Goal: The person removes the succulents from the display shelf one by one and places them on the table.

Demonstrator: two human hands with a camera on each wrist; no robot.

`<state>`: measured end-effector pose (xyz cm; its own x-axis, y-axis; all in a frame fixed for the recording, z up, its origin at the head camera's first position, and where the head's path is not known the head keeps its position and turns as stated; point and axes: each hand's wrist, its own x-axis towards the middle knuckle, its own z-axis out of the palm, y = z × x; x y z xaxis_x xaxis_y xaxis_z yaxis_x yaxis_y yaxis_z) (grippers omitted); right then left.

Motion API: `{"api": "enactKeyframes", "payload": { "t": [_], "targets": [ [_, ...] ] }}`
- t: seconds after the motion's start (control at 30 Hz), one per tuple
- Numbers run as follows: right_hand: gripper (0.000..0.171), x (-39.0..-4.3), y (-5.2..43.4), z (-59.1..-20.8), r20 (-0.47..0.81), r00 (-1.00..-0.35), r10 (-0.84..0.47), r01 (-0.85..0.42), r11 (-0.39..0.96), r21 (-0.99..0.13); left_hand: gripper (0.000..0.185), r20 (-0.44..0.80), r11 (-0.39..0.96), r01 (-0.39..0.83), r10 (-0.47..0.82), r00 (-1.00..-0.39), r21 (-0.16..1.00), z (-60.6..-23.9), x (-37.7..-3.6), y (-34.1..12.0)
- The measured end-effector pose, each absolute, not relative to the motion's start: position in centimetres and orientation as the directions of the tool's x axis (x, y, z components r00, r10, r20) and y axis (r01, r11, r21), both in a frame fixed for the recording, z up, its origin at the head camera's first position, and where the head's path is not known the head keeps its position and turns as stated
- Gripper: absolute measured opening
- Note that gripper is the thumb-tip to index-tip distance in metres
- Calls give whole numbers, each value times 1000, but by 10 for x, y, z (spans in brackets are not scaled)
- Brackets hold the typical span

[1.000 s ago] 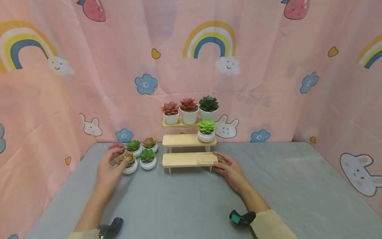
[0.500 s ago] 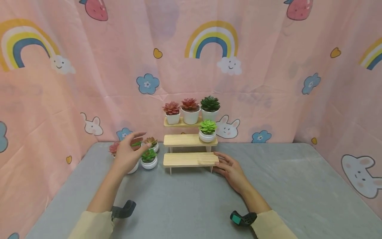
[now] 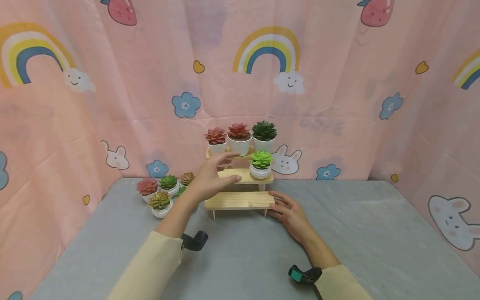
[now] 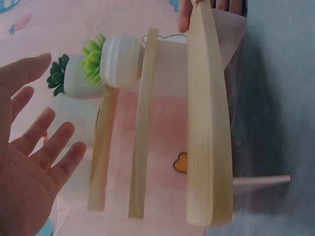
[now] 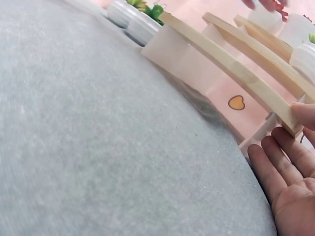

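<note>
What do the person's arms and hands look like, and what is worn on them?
Both arms wear long pale yellow sleeves, the left sleeve and the right sleeve. Each wrist carries a small dark device: the one on the left wrist is plain black, the one on the right wrist is black with a teal face. The left hand and right hand are bare, without gloves; no rings can be seen.

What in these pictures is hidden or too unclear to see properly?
- Head view: the left hand covers the left part of the middle shelf, and its forearm hides most of one small succulent on the table.
- Left wrist view: the top-shelf pots are blurred, and the hand blocks most of them.
- Right wrist view: the right hand is cut off by the frame edge; the pots by the stand are blurred.
</note>
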<state>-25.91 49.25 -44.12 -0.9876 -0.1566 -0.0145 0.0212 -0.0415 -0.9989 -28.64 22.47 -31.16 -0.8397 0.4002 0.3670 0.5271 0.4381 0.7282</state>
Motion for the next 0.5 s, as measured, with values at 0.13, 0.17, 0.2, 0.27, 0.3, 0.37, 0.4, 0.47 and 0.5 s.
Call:
{"api": "enactKeyframes", "payload": {
  "t": [0.13, 0.17, 0.2, 0.27, 0.3, 0.37, 0.4, 0.47, 0.5],
  "targets": [
    [53, -259, 494, -443, -9, -987, -159, 20, -66, -998, 61, 393, 391, 567, 441, -807, 725, -315, -299, 246],
    [53, -259, 494, -443, -7, -987, -159, 19, -72, -997, 61, 400, 376, 572, 445, -801, 729, -316, -302, 251],
    [53, -259, 494, -443, -3, -987, -160, 16, -79, -997, 62, 406, 364, 575, 445, -798, 732, -318, -305, 255],
    [54, -259, 494, -444, 0, -986, -168, 14, -85, -996, 63, 417, 345, 577, 438, -796, 740, -321, -309, 264],
    [54, -259, 494, -444, 2, -985, -174, 14, -89, -996, 63, 420, 338, 575, 433, -798, 745, -322, -311, 268],
    [54, -260, 493, -444, 5, -983, -182, 13, -97, -995, 63, 426, 340, 571, 415, -804, 747, -324, -313, 275],
    [54, -260, 493, -444, 8, -983, -184, 11, -99, -995, 63, 425, 343, 568, 409, -808, 748, -325, -315, 279],
    [54, -260, 493, -444, 12, -983, -183, 7, -101, -995, 63, 428, 358, 568, 399, -811, 741, -326, -317, 286],
    [54, -260, 493, -445, 13, -984, -179, 6, -104, -995, 63, 429, 367, 567, 394, -813, 737, -327, -319, 290]
  ]
}}
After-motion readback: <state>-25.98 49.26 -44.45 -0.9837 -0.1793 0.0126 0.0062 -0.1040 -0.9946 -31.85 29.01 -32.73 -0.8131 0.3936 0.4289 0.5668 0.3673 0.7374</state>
